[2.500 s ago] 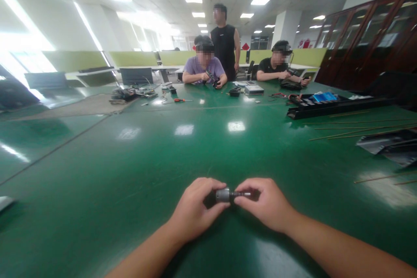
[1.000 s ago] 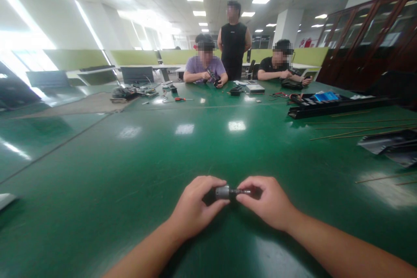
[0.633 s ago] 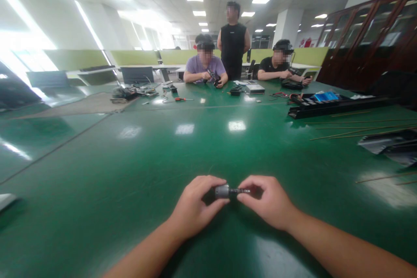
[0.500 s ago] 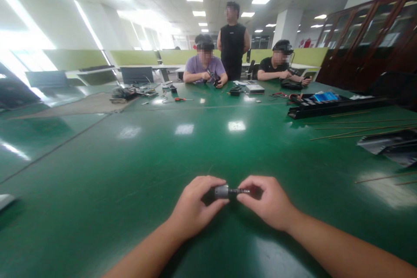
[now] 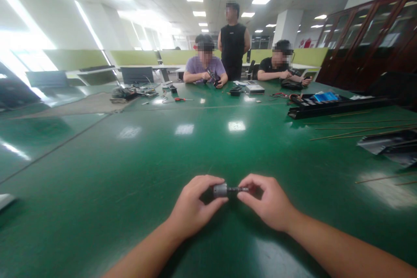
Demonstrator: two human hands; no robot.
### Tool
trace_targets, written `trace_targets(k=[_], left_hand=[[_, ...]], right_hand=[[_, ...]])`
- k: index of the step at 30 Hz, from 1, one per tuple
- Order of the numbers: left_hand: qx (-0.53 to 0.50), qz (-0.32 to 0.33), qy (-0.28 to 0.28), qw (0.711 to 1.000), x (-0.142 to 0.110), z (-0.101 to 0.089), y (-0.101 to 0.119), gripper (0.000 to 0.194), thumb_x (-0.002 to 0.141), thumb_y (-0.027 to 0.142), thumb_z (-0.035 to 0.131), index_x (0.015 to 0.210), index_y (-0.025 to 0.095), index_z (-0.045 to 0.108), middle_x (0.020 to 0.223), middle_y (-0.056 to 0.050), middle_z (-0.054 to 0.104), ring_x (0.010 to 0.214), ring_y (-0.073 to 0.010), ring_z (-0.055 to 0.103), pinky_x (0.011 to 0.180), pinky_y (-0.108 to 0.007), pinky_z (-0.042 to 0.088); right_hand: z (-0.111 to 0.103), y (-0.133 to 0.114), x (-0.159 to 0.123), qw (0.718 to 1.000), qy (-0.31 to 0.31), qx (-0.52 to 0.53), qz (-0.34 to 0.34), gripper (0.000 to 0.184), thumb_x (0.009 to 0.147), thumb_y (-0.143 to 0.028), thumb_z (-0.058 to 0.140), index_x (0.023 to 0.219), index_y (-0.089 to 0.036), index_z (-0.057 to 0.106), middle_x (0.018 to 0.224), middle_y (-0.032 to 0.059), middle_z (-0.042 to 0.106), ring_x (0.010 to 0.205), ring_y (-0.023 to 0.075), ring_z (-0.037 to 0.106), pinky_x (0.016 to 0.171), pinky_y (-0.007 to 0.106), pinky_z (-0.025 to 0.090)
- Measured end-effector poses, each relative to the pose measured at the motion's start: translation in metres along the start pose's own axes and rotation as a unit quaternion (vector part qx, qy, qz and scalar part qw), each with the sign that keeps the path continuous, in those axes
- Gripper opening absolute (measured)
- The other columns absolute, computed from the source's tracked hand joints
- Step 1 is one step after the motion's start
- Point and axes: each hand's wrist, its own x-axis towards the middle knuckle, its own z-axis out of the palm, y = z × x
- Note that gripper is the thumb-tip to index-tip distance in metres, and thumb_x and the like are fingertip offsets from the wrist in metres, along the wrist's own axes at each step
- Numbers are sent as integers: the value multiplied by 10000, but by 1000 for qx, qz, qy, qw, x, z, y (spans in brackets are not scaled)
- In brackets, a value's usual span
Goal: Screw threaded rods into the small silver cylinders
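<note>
In the lower middle of the head view, my left hand (image 5: 192,204) holds a short grey metal cylinder (image 5: 220,190) between thumb and fingers. A thin dark shaft (image 5: 233,190), ridged or stepped, sticks out of the cylinder's right end. My right hand (image 5: 272,202) pinches the tip of that shaft with thumb and forefinger. The piece lies nearly level, a little above the green tabletop or on it; I cannot tell which. It resembles a drill chuck or a hole saw, but its exact kind is not clear.
Across the green table (image 5: 156,156), two people sit handling dark tools and one stands behind. An orange screwdriver (image 5: 183,99) lies before them. Thin rods (image 5: 345,134) and dark metal channels (image 5: 339,105) are on the right. A pile of parts (image 5: 130,92) sits far left.
The cylinder and shaft have shifted very slightly left, and the shaft's visible surface looks a little different. Both hands keep nearly the same grip.
</note>
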Motion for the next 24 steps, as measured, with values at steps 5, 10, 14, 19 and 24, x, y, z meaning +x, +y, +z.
trace_targets(k=[5,10,14,19,24], left_hand=[[1,-5,3,1000,0,0,0,285,812,275,723,1082,235,643,993,-41,705,913,-199,662,830,-337,534],[4,-2,6,1000,0,-1,0,285,807,269,725,1078,232,645,990,-41,706,907,-198,664,823,-331,537],[4,0,9,1000,0,-1,0,290,803,268,729,1078,235,646,990,-40,707,908,-197,665,825,-329,539],[6,1,17,1000,1,-1,1,286,800,269,731,1072,236,647,983,-39,709,896,-197,667,813,-325,541],[5,2,20,1000,1,0,1,287,793,267,737,1065,237,649,977,-36,711,891,-198,669,810,-324,543]], right_hand=[[0,1,0,1000,-2,-3,3,64,797,-214,661,829,-175,700,709,3,661,653,142,585,624,238,438],[0,0,0,1000,-5,2,9,61,801,-207,652,825,-175,698,705,3,661,646,140,581,619,237,436],[-1,-1,0,1000,-2,-3,4,57,796,-209,653,819,-178,694,711,7,667,653,145,592,624,243,443],[-2,0,0,1000,4,-4,6,48,797,-207,647,807,-179,684,706,8,669,652,149,597,627,250,453],[-3,0,0,1000,3,-3,5,48,799,-208,643,812,-176,676,706,11,664,647,151,593,627,255,454]])
